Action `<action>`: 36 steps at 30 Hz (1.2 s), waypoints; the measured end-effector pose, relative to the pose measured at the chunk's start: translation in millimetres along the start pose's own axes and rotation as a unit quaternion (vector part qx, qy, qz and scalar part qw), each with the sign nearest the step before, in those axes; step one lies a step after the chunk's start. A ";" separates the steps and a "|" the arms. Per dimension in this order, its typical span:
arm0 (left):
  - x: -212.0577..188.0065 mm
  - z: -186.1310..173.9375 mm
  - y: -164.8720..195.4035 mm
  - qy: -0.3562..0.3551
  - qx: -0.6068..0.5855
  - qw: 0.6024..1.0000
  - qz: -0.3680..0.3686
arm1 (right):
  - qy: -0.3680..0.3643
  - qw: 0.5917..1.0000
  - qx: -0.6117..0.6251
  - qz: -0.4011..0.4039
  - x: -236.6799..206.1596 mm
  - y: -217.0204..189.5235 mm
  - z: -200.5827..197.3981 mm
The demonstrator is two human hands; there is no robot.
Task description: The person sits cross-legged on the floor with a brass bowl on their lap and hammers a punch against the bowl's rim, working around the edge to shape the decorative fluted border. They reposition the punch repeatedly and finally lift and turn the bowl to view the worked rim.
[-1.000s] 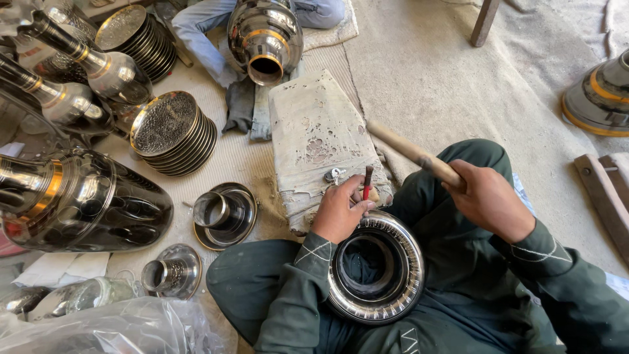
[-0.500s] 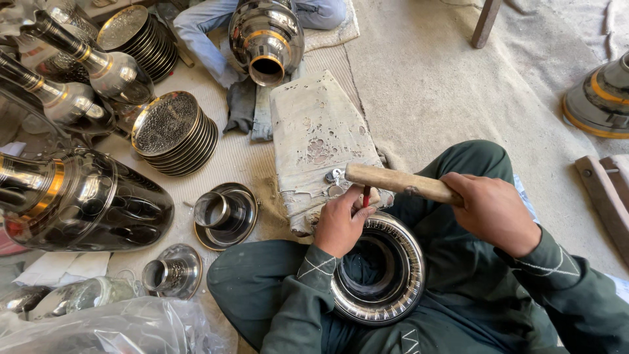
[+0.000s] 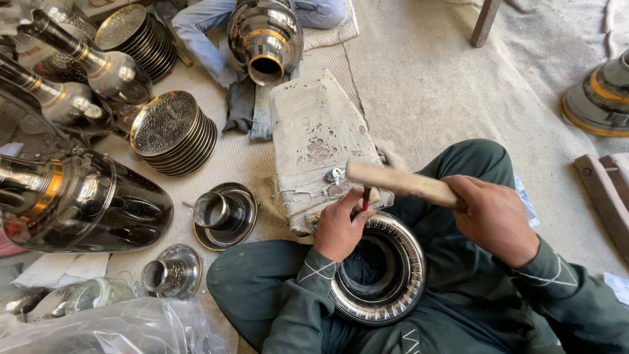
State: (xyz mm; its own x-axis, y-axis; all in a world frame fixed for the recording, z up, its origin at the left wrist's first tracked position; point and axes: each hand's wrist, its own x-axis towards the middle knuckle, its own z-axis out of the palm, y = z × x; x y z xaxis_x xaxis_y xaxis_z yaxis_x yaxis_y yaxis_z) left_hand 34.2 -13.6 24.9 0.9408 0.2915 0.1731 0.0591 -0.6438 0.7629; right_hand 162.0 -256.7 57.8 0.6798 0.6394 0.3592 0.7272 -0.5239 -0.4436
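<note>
So the hammer (image 3: 400,183) was up a second ago, now it's swung down level, head right over the red punch (image 3: 366,198). Right hand (image 3: 496,219) grip wrapped tight on the handle, left hand (image 3: 341,226) pinching the punch against the metal ring (image 3: 379,270) in the lap. Mid-strike, looks like.

Ribbed shiny metal ring (image 3: 386,275) in lap

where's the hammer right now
In the head view the wooden-handled hammer is right of centre, gripped by the right hand, its head over the worn block just above the metal ring.
</note>
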 end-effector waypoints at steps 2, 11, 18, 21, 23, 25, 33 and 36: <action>-1.4 -1.2 -0.5 0.000 -0.001 1.000 0.011 | -0.020 0.999 0.007 0.031 -1.1 -1.7 2.5; -1.7 -2.8 -3.5 0.007 0.021 0.997 0.068 | 0.005 1.000 0.000 0.002 -12.3 -9.2 5.6; -2.7 -3.5 -6.8 -0.011 0.018 0.995 0.097 | -0.015 1.000 -0.027 -0.002 -18.2 -10.8 7.1; -3.2 -0.4 -14.1 -0.040 0.006 0.995 0.095 | 0.033 0.992 0.104 0.060 -21.0 -12.1 12.4; -4.9 1.0 -20.7 -0.029 0.030 0.990 0.133 | 0.010 0.999 0.038 0.002 -21.8 -12.2 15.8; -4.0 1.9 -26.4 -0.018 0.035 0.991 0.129 | 0.012 1.000 0.026 -0.010 -22.4 -12.6 18.4; 4.8 -13.7 -20.0 0.018 -0.071 0.996 -0.047 | 0.004 0.990 0.125 0.064 -15.9 -13.9 19.2; 9.5 -19.8 -11.4 -0.012 -0.089 0.995 -0.040 | -0.082 0.983 0.086 0.137 -3.4 -13.6 20.8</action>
State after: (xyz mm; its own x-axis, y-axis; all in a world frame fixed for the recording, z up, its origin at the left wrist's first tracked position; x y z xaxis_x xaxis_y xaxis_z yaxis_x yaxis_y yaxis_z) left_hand 35.8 10.5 30.2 0.9433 0.3179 0.0949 0.0752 -0.4836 0.8720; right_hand 147.8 -240.1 45.6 0.8136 0.5764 0.0759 0.4820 -0.5959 -0.6423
